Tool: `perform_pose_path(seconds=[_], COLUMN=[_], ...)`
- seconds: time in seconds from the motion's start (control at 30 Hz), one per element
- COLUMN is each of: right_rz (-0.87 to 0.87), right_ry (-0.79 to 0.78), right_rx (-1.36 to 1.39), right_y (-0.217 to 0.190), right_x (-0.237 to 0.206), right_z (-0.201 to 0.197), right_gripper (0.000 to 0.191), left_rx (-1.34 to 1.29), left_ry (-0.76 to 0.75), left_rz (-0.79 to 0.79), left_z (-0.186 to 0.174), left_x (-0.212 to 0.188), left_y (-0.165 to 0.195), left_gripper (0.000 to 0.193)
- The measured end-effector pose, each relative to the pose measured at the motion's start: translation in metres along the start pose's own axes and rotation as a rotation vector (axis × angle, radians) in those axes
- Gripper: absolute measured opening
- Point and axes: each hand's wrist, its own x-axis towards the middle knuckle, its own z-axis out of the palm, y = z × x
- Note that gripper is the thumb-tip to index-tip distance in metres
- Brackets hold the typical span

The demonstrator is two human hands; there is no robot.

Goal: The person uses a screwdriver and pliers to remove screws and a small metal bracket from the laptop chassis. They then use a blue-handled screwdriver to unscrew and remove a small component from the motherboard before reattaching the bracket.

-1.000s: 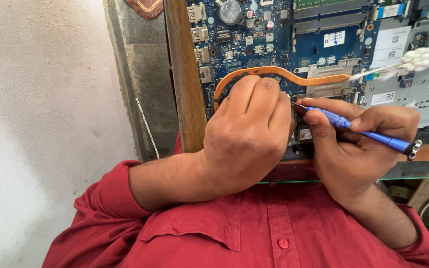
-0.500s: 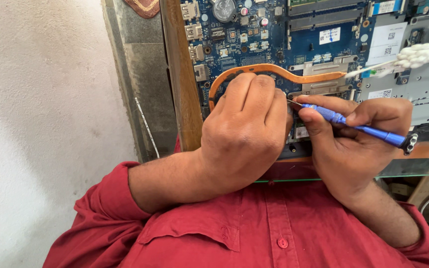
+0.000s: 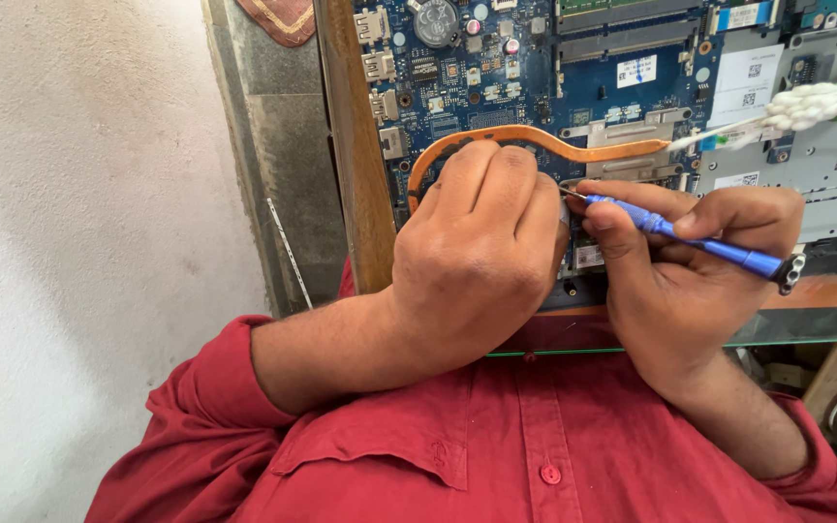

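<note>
We look down at our two hands, which work on a blue circuit board (image 3: 573, 68) that lies on a wooden bench (image 3: 346, 145). Our right hand (image 3: 690, 281) is closed around a blue screwdriver (image 3: 690, 239). The thumb and the first fingers pinch its handle, and the handle lies across the hand, with its silver end cap pointing to the right. The thin metal tip points to the left and reaches the board just beside our left hand.

Our left hand (image 3: 477, 261) is curled, the fingers bent downward, and it rests on the board. The fingertips are hidden under the knuckles, so we cannot tell if they hold something small or only press on the board. This hand covers the near part of a copper heat pipe (image 3: 573, 147), which bends in a curve around the far side of the hand and runs to the right.

On the far right a bundle of white wires (image 3: 811, 105) with a green band lies over a grey metal plate (image 3: 825, 184). Both sleeves and the chest of our red shirt (image 3: 496, 446) fill the near part of the view. On the left there is a white wall (image 3: 79, 242).
</note>
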Motion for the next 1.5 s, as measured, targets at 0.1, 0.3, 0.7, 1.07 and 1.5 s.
perform_pose_path(seconds=[0.1,0.3,0.7,1.07,1.5], right_rz=[-0.040,-0.001,0.094,0.040,0.026], right_ry=[-0.021,-0.016,-0.003,-0.038,-0.065], right_rx=[-0.061,-0.075,-0.034,-0.033,-0.009], right_y=[-0.002,-0.005,0.002,0.001,0.005], right_x=[-0.001,-0.002,-0.004,0.000,-0.003], right_z=[0.001,-0.001,-0.007,-0.008,-0.011], right_gripper=[0.048,0.048,0.048,0.049,0.048], left_rx=[0.003,0.011,0.005,0.032,0.029], left_ry=[0.000,0.001,0.062,0.053,0.033], left_rz=[-0.002,0.002,-0.009,0.007,0.019], left_z=[0.002,0.003,-0.004,-0.001,0.001], left_x=[-0.004,-0.006,0.006,0.002,0.001], left_y=[0.001,0.002,0.003,0.004,0.009], left_gripper=[0.008,0.008,0.009,0.011,0.017])
